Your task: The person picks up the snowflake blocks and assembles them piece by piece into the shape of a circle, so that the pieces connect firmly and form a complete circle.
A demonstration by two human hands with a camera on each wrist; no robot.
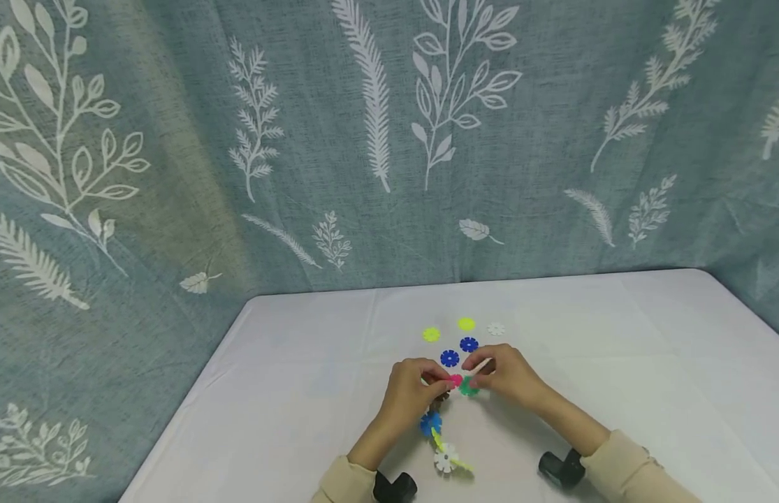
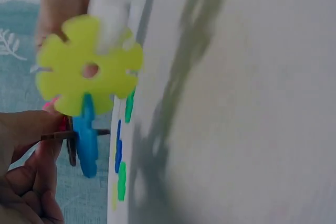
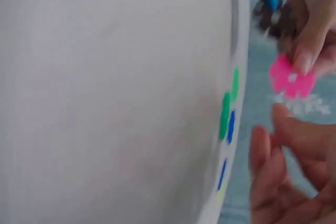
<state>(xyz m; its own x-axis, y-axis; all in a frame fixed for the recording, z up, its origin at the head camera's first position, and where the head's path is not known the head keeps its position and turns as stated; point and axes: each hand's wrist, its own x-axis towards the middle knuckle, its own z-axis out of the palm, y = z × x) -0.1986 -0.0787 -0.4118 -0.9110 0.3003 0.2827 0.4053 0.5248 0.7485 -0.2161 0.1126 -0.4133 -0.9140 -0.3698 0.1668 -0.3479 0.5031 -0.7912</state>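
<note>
My left hand point(image 1: 414, 391) pinches a pink notched flower disc point(image 3: 292, 80) between thumb and fingers. The disc ends a chain of interlocking discs: brown point(image 3: 274, 18), light blue point(image 1: 430, 424), yellow point(image 2: 79, 77), white point(image 1: 445, 457) and another yellow one. The chain hangs down from the left hand toward the front of the table. My right hand point(image 1: 505, 377) hovers just right of the pink disc, its fingers loosely bent and apart from it, with nothing seen in them. Below the right fingertips, green discs point(image 1: 469, 387) lie on the table.
Beyond the hands lie loose discs: two dark blue point(image 1: 449, 358), two yellow point(image 1: 431, 334) and one white point(image 1: 496, 328). A white cloth covers the table point(image 1: 615, 363). Behind it hangs a leaf-patterned curtain point(image 1: 389, 230). Black devices point(image 1: 395, 487) sit at both wrists.
</note>
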